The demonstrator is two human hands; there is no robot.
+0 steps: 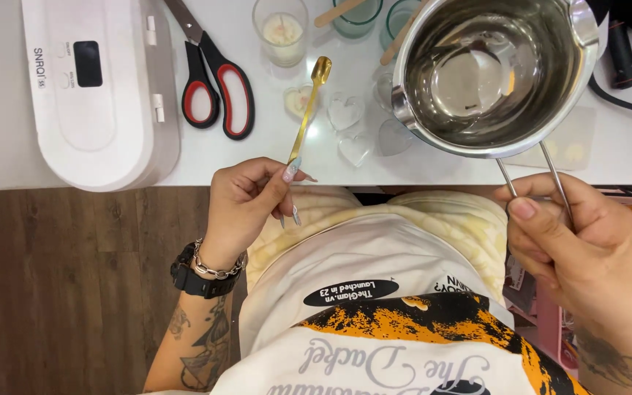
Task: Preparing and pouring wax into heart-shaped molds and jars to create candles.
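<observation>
My left hand [246,201] pinches a slim gold spoon [309,110] by its handle; the spoon's bowl reaches over a small heart-shaped glass cup [298,101] with pale wax in it. My right hand [579,245] grips the wire handle of a shiny steel melting pot [491,69], held above the white table's [272,157] front edge, with a little clear liquid at its bottom. Three empty heart-shaped clear cups [355,130] stand between the spoon and the pot.
A white lidded machine [96,88] lies at the left. Red-and-black scissors [213,80] rest beside it. A round glass with wax [281,31] and teal glasses with wooden sticks [360,13] stand at the back. A black cable [623,95] runs at the right.
</observation>
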